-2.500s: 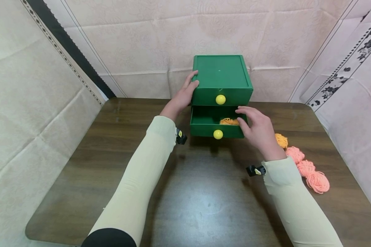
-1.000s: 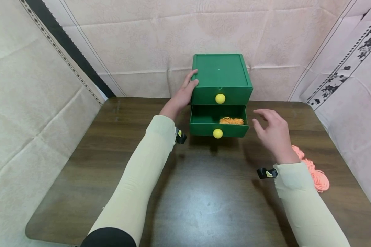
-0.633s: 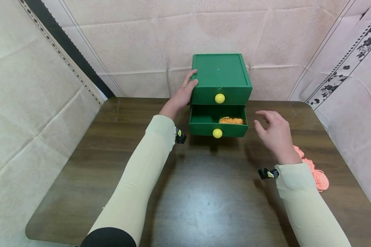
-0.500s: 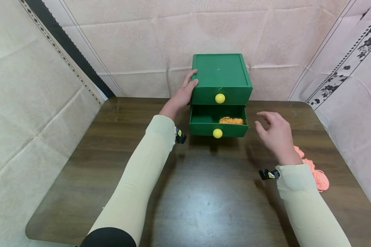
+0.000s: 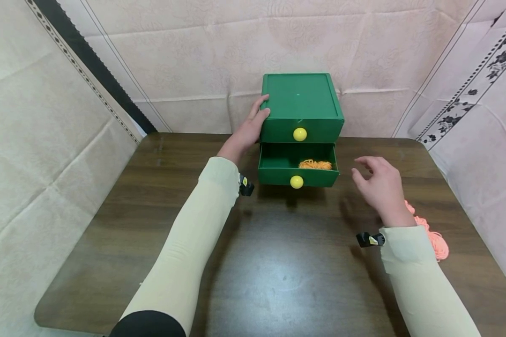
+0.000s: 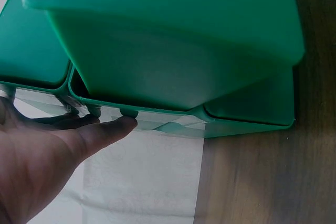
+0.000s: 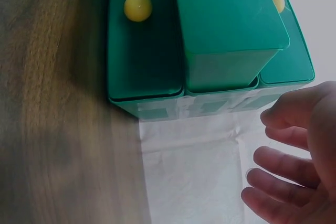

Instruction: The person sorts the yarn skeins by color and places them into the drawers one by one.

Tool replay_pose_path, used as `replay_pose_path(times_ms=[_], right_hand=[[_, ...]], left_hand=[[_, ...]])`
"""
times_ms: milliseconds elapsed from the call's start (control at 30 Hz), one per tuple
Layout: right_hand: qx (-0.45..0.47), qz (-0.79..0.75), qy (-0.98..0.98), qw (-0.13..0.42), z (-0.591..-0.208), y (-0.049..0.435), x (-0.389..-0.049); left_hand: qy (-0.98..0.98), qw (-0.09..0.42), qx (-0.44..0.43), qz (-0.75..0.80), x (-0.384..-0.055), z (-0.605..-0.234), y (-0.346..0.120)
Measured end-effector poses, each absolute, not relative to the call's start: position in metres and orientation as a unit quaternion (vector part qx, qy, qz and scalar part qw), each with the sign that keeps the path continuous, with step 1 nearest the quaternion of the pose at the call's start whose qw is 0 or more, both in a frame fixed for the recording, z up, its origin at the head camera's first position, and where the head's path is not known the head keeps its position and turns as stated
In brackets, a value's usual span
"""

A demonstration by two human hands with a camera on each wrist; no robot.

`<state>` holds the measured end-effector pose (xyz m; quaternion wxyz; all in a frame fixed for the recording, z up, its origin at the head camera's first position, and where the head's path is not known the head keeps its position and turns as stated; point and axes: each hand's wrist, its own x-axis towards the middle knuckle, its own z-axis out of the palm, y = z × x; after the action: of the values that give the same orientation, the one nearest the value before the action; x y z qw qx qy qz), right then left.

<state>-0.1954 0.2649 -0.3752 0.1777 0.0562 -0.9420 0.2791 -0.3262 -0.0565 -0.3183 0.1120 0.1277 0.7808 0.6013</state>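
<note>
A green drawer cabinet (image 5: 301,96) with yellow knobs stands at the table's far side. Its middle drawer (image 5: 274,177) is pulled out and holds a bundle of orange yarn (image 5: 315,164). My left hand (image 5: 249,128) rests against the cabinet's left side; in the left wrist view its fingertips (image 6: 126,123) touch the side wall by the drawer. To the right of the cabinet hovers my right hand (image 5: 379,187), fingers loosely bent and holding nothing. The right wrist view shows this hand (image 7: 299,156) apart from the cabinet's right side.
Pink yarn balls (image 5: 438,245) lie on the brown wooden table (image 5: 253,281) to the right, partly hidden behind my right hand and sleeve. A pale cloth (image 5: 185,61) hangs behind the cabinet and along both sides.
My right hand has left the drawer's right edge and moved right and slightly nearer me, uncovering the orange yarn inside. The orange ball on the table is now hidden. My left hand stays put.
</note>
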Motion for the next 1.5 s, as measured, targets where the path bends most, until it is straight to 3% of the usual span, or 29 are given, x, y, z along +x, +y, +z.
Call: replay_pose_path(times_ms=[933,1500], right_hand=[[0.016,0.275,-0.953,0.124,-0.376,0.279,-0.190],[0.007,0.247,-0.966,0.073,-0.378,0.286,-0.191]], left_hand=[[0.781,0.116,0.127,0.601,-0.326,-0.318,-0.057],[0.782,0.131,0.124,0.597,-0.302,-0.294,-0.055]])
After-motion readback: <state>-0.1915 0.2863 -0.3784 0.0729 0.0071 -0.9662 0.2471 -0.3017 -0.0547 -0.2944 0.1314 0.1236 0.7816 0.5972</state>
